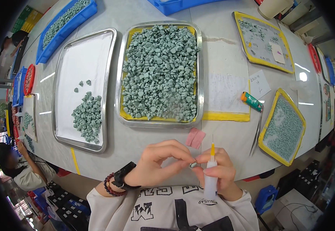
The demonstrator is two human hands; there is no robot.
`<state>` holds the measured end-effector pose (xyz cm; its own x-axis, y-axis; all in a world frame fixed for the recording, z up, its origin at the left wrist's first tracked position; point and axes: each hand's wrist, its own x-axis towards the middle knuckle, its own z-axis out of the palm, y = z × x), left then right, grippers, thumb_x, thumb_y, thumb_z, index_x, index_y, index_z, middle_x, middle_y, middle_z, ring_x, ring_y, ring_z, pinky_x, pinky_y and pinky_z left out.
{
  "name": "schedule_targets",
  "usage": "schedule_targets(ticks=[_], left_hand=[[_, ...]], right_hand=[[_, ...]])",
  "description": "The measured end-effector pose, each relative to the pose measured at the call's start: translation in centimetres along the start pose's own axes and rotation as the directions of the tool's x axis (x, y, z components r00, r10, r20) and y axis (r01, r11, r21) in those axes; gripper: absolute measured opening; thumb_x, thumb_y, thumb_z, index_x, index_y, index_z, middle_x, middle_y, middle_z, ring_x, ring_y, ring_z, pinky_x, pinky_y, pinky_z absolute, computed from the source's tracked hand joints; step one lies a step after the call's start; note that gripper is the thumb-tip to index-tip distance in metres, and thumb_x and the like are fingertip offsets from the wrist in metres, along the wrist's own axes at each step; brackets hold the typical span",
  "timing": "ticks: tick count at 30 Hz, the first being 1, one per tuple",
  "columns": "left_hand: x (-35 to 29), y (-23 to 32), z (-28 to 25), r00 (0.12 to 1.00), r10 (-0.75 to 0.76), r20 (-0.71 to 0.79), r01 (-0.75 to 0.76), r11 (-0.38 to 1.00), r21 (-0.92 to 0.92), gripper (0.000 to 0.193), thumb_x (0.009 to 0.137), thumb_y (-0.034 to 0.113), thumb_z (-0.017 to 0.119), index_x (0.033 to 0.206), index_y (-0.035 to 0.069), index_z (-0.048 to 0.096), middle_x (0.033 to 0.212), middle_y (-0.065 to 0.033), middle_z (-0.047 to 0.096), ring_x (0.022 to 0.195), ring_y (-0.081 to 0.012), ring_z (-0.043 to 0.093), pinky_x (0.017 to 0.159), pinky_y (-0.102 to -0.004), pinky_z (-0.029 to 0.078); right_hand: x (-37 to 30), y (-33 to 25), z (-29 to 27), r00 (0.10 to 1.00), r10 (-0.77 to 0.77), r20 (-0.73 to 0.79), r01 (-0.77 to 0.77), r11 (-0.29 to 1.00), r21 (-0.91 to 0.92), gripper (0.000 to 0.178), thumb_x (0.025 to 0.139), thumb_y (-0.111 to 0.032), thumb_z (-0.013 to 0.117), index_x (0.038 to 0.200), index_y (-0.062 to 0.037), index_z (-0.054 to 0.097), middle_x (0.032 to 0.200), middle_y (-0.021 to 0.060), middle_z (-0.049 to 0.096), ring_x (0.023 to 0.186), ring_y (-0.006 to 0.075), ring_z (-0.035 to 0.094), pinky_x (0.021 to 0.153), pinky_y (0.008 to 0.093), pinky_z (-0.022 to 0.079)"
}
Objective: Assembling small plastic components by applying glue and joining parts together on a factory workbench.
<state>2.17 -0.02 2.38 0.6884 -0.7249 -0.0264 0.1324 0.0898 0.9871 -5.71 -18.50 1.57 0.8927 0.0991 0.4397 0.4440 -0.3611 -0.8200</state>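
My left hand point(161, 163), with a black watch and a red bead bracelet at the wrist, pinches a small grey-green stone-like piece point(193, 164) between thumb and fingertips. My right hand point(225, 169) is wrapped round a white squeeze bottle point(211, 183) with a yellow nozzle and a thin needle pointing up. Its thumb and fingertips meet the left hand's at the small piece, partly hiding it. Both hands are held close to my body, just off the table's near edge. Beyond them lies a folded pink cloth point(195, 138).
A metal tray point(159, 125) heaped with similar pieces stands ahead; another metal tray point(86, 57) to its left holds a smaller pile. To the right lie a lighter point(252, 101), tweezers point(257, 131) and a yellow-edged mat of pieces point(283, 127). A co-worker point(23, 173) sits at far left.
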Motion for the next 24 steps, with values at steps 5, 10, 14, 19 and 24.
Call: schedule_targets(ticks=[5,10,14,19,24], left_hand=[[0.0,-0.1,0.7,0.988,-0.152,0.014,0.146,0.918,-0.369,0.025,0.081,-0.009,0.06,0.104,-0.001,0.062,0.104,-0.0084,0.063,0.093,-0.0159,0.061,0.082,-0.0296,0.051],[-0.9,-1.7,0.2,0.973,-0.226,0.039,0.226,0.915,-0.335,0.033,0.08,-0.012,0.061,0.111,-0.005,0.056,0.107,-0.0122,0.06,0.096,-0.0177,0.06,0.083,-0.0303,0.05],[-0.9,-1.6,0.1,0.956,-0.292,0.01,0.276,0.89,-0.363,0.032,0.08,-0.015,0.058,0.11,-0.005,0.058,0.107,-0.0122,0.06,0.099,-0.0171,0.059,0.087,-0.0311,0.049],[-0.8,-1.8,-0.1,0.968,-0.249,0.011,0.239,0.912,-0.335,0.03,0.081,-0.012,0.059,0.109,-0.003,0.061,0.108,-0.0117,0.062,0.099,-0.016,0.059,0.086,-0.0297,0.049],[-0.7,-1.9,-0.3,0.969,-0.245,0.029,0.238,0.901,-0.362,0.03,0.083,-0.01,0.057,0.111,-0.001,0.062,0.112,-0.0104,0.062,0.102,-0.0149,0.059,0.087,-0.0286,0.05]], right_hand=[[-0.5,0.3,0.9,0.985,-0.133,-0.107,0.118,0.984,-0.137,0.046,0.066,0.007,0.074,0.097,-0.0144,0.048,0.095,0.0099,0.061,0.076,0.0238,0.058,0.07,0.0372,0.048],[-0.2,0.5,1.1,0.99,-0.141,-0.013,0.136,0.972,-0.19,0.043,0.065,0.006,0.074,0.094,-0.0147,0.051,0.094,0.0067,0.06,0.081,0.0239,0.057,0.07,0.0379,0.048],[-0.3,1.3,1.6,0.981,-0.181,-0.071,0.167,0.971,-0.174,0.035,0.064,-0.005,0.071,0.095,-0.0146,0.059,0.088,0.0039,0.06,0.084,0.0213,0.057,0.066,0.0338,0.047],[-0.6,1.2,1.5,0.992,-0.125,-0.029,0.118,0.978,-0.175,0.038,0.065,0.001,0.074,0.092,-0.0146,0.052,0.094,0.0051,0.06,0.085,0.0251,0.056,0.071,0.0376,0.048],[-1.0,1.5,1.4,0.995,-0.094,-0.033,0.088,0.985,-0.147,0.035,0.07,-0.007,0.075,0.094,-0.0145,0.05,0.094,0.0061,0.061,0.085,0.0258,0.056,0.07,0.0376,0.048]])
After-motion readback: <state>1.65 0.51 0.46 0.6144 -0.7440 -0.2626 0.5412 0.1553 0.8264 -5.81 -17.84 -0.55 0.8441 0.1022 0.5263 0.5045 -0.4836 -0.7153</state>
